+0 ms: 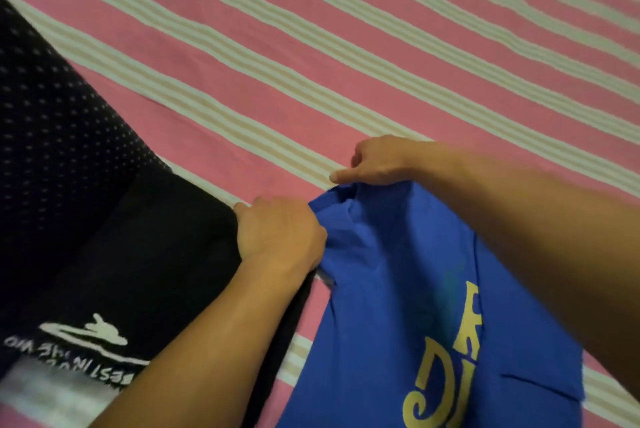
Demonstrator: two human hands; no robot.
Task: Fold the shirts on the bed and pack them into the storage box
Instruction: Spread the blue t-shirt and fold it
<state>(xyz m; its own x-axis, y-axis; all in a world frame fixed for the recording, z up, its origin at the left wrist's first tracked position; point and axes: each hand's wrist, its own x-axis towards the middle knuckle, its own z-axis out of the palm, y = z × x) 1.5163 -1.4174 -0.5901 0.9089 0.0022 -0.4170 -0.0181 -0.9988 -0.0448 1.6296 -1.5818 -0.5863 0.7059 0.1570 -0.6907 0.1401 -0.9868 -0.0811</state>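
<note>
A blue shirt [388,306] with yellow lettering lies on the bed at the lower right. My left hand [280,230] grips its upper left edge with curled fingers. My right hand [377,162] pinches the top edge of the same shirt a little farther back. A black shirt [145,271] with a white print lies to the left, partly under my left forearm. Behind it lies a dark garment with small white dots [52,122]. No storage box is in view.
The bed is covered by a pink sheet with pale green and beige stripes [346,46], which spreads bare across the upper and right part of the view.
</note>
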